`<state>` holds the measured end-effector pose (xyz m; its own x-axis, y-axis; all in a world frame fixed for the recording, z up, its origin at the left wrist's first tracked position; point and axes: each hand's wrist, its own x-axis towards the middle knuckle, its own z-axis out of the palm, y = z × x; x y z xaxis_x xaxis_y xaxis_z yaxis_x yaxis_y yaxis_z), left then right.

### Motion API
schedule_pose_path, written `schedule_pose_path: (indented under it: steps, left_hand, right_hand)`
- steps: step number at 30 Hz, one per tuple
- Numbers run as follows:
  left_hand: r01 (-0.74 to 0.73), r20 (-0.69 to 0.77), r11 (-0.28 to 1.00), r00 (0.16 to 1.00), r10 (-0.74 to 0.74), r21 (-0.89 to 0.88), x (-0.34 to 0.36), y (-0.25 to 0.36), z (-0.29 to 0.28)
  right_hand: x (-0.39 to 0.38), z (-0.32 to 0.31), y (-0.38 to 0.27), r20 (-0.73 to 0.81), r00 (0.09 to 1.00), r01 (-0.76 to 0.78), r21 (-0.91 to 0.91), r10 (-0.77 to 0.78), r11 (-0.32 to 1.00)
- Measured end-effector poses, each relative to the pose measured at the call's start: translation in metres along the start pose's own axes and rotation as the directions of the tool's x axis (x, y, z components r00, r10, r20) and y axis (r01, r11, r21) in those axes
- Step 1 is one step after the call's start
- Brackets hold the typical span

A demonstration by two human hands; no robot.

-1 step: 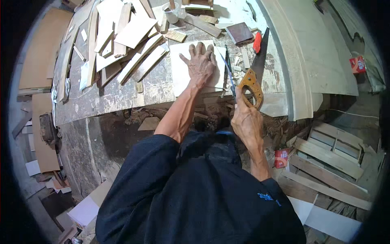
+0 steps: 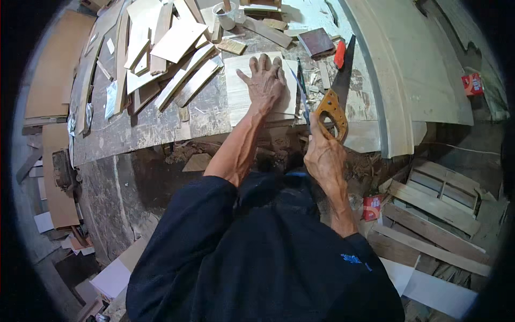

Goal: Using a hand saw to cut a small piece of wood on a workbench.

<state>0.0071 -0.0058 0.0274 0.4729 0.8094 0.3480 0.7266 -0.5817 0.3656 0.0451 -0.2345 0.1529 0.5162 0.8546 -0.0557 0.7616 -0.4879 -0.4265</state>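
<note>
My left hand (image 2: 265,83) lies flat with fingers spread on a pale, thin wooden board (image 2: 236,99) at the bench's near edge. Just right of the board, my right hand (image 2: 325,158) is closed on a long, narrow blue-grey blade (image 2: 302,90), its index finger stretched along it. The blade runs away from me beside the board's right edge; its handle is hidden in my fist. A handsaw with a yellow-brown wooden grip (image 2: 339,114) rests on the bench, close to my right knuckles. A dark, slim tool (image 2: 300,75) lies beyond the blade.
Scrap boards (image 2: 179,43) are heaped at the far left of the worn bench (image 2: 145,131). Behind stand a plastic cup (image 2: 225,20), a dark reddish-brown block (image 2: 316,43) and a red-handled object (image 2: 339,55). Wooden slats (image 2: 434,231) are stacked low at right, near a red packet (image 2: 371,208).
</note>
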Motion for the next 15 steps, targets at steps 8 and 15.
schedule_pose_path:
  steps: [8,15]
  left_hand:
    - [-0.022,0.032,0.999,0.999,0.021,0.027,-0.001,0.003,0.0]
    - [-0.004,0.062,1.0,0.998,0.003,0.014,0.001,0.002,-0.006]
  right_hand:
    - [0.007,-0.013,-0.003,0.128,0.988,-0.081,-0.032,0.084,0.996]
    - [0.014,-0.013,-0.001,0.104,0.992,-0.064,-0.036,0.067,0.997]
